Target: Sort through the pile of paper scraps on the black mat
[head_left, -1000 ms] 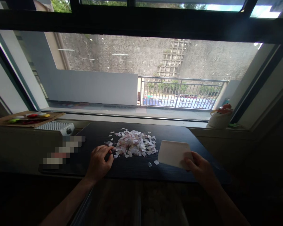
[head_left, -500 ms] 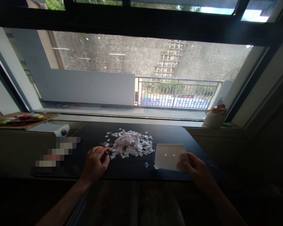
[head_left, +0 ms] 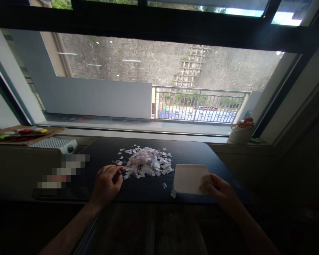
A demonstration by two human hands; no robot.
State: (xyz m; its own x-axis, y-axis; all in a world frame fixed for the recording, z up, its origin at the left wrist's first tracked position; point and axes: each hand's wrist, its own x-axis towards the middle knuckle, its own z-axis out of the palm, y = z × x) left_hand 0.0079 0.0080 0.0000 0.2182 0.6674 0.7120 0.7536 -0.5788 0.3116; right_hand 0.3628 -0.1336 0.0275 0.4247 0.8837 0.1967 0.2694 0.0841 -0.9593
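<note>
Our right hand [head_left: 220, 188] is closed on the right edge of a flat white panel [head_left: 187, 179], thumb on the face turned to us; the panel is over the right side of the dark table [head_left: 192, 150], to the right of the heap of paper scraps [head_left: 148, 163]. Our left hand [head_left: 106, 186] is loosely curled at the heap's left edge, thumb apart from the fingers, nothing visible between them; whether its fingertips touch paper we cannot tell. We judge the panel light, fairly stiff and smooth, so a firm pinch at the right edge suits it, leaving the left edge free. The scraps look feather-light, limp and easily scattered, better gathered in bunches than singly. Near the panel's near left corner lies a pale scrap [head_left: 173, 193], and a shinier piece [head_left: 164, 185] is just left of it.
</note>
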